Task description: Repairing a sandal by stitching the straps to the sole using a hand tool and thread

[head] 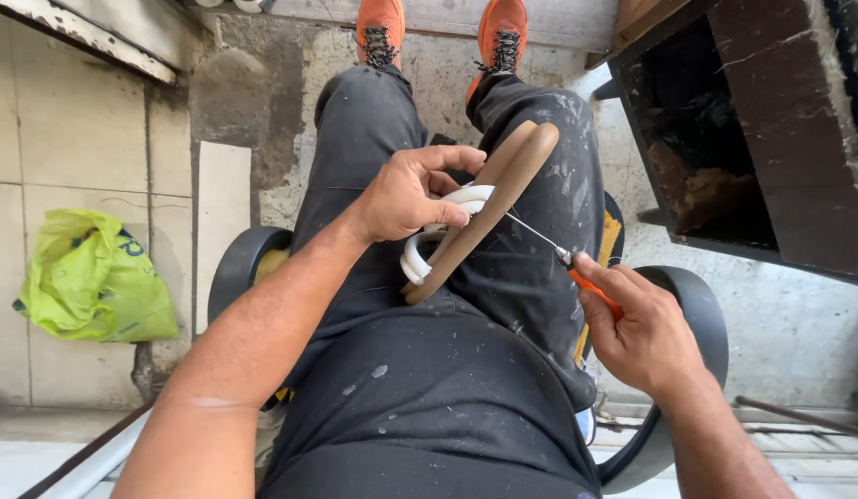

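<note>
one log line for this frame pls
left hand: grips curved brown wooden piece with white ring | right hand: holds orange-handled screwdriver, tip at piece | seated, over lap

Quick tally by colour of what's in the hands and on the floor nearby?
Brown: 1, curved brown piece in left hand
White: 1, white ring held with it
Orange: 3, screwdriver in right hand, two shoes
Green: 1, plastic bag
Total: 6

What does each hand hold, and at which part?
The left hand grips the brown curved piece with white part near its middle. The right hand holds the screwdriver by its orange handle.
</note>
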